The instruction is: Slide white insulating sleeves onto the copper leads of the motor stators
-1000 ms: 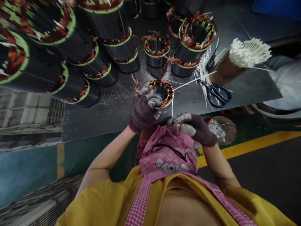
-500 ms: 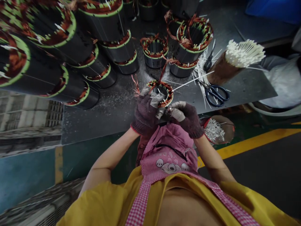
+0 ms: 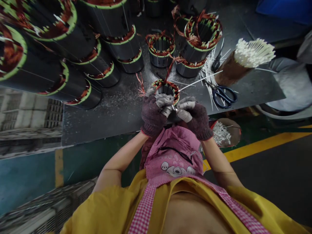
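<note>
A small motor stator (image 3: 175,94) with copper windings stands near the table's front edge. Copper leads rise from its far side, and a long white cable tie (image 3: 195,83) sticks out to the right. Dark knitted gloves with grey-taped fingers cover both hands. My left hand (image 3: 156,112) is closed at the stator's near left rim, its fingertips pinching a short white cable tie end (image 3: 174,108). From the right, my right hand (image 3: 195,117) closes thumb and fingers by the same end; its exact grip is partly hidden.
Stacked larger stators (image 3: 83,55) fill the left side. Another stator (image 3: 161,48) stands behind, and a stacked pair (image 3: 198,40) is at back right. Scissors (image 3: 223,96), loose cable ties and a brown holder (image 3: 230,68) of cable ties lie right. A container of white offcuts (image 3: 221,133) sits below the edge.
My left fingers have moved from over the stator's bore to its near rim. My right hand has shifted slightly, its fingers closer to the left ones. The view has tilted a little.
</note>
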Demonstrator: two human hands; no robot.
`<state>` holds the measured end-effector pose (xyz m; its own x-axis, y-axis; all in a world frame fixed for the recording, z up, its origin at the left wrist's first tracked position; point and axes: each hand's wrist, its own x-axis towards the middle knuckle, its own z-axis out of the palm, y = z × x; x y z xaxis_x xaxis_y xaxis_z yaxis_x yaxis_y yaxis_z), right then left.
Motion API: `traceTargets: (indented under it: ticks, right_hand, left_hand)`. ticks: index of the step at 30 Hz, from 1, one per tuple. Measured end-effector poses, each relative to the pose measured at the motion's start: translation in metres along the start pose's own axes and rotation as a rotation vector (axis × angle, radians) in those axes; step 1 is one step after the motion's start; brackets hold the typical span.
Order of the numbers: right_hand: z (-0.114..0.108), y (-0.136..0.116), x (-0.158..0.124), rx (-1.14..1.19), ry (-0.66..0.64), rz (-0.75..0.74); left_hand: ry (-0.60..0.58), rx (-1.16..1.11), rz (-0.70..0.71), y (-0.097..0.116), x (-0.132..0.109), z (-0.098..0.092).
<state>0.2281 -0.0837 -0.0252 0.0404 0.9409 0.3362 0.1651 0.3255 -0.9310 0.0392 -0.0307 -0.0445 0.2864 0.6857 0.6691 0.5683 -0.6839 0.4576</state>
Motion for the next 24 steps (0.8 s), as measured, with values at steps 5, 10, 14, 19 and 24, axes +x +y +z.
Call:
traceTargets:
  ticks: [5, 10, 14, 19, 24]
  right_hand:
    - [0.002, 0.002, 0.004, -0.11, -0.016, 0.024]
    - [0.001, 0.007, 0.013, -0.29, -0.05, 0.094]
    - [-0.002, 0.005, 0.012, -0.331, -0.079, 0.04]
    - [0.001, -0.011, 0.011, -0.477, -0.057, -0.133]
    - [-0.007, -0.034, 0.013, -0.222, 0.064, -0.095]
  left_hand:
    - [-0.026, -0.007, -0.021, 0.0, -0.001, -0.002]
    - [-0.188, -0.009, 0.003, -0.007, 0.002, -0.011]
    - [-0.15, -0.031, 0.046, -0.009, 0.001, -0.01]
    - [-0.028, 0.043, 0.012, 0.001, 0.001, -0.003]
    - [0.01, 0.034, -0.042, 0.008, 0.002, 0.001]
